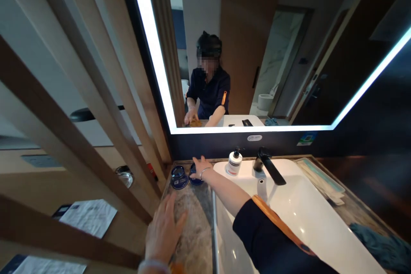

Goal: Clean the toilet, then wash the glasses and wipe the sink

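Right hand [201, 168] is seen spread over a dark blue glass tumbler [195, 178], whether gripped cannot be told. A second tumbler [179, 177] stands just beside it, far end of the stone vanity counter [199, 239], left of the white basin [289, 209]. Left hand [164, 233] is laid spread on the stone, apparently for bracing.

**Dark navy uniform top [272, 244] with orange trim being worn**

Orange piping [278, 226] is being carried along the right sleeve [257, 224]. A thin silver bangle [203, 173] is being worn just above the right hand [201, 167], and a pale band [153, 266] just above the left hand [165, 229]. Black headgear [209, 45] is being shown in the mirror [353, 72], with an orange tab [224, 97] on the reflected sleeve.
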A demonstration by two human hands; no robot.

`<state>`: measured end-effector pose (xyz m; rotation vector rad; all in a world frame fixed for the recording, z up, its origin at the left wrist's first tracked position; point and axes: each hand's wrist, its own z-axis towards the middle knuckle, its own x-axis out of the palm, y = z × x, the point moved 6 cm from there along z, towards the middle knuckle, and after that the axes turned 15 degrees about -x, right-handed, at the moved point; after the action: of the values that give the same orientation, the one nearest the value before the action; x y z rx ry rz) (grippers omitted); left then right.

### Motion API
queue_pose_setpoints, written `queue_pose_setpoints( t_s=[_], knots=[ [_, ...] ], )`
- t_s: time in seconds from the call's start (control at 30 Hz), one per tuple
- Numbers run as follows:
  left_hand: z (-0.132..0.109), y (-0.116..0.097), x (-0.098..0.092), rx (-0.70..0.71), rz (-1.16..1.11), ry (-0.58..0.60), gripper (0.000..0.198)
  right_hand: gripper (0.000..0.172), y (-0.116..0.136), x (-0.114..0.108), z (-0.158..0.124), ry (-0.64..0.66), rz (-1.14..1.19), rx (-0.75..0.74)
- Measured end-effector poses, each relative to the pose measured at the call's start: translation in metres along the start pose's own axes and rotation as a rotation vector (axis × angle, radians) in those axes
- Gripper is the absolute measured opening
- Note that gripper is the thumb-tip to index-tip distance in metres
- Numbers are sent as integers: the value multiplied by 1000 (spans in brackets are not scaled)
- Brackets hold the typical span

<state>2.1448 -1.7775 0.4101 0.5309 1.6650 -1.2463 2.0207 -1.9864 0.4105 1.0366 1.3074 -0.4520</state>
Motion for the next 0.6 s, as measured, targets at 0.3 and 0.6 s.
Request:
queue_pose_setpoints(
  t_s=[0.3,0.6],
  knots=[
    [196,-25,60,-50,322,167,85,68,3,-11,-85,-230,157,-55],
    [223,-31,75,64,402,344,55,45,-172,53,-358,-680,1804,799]
  ],
)
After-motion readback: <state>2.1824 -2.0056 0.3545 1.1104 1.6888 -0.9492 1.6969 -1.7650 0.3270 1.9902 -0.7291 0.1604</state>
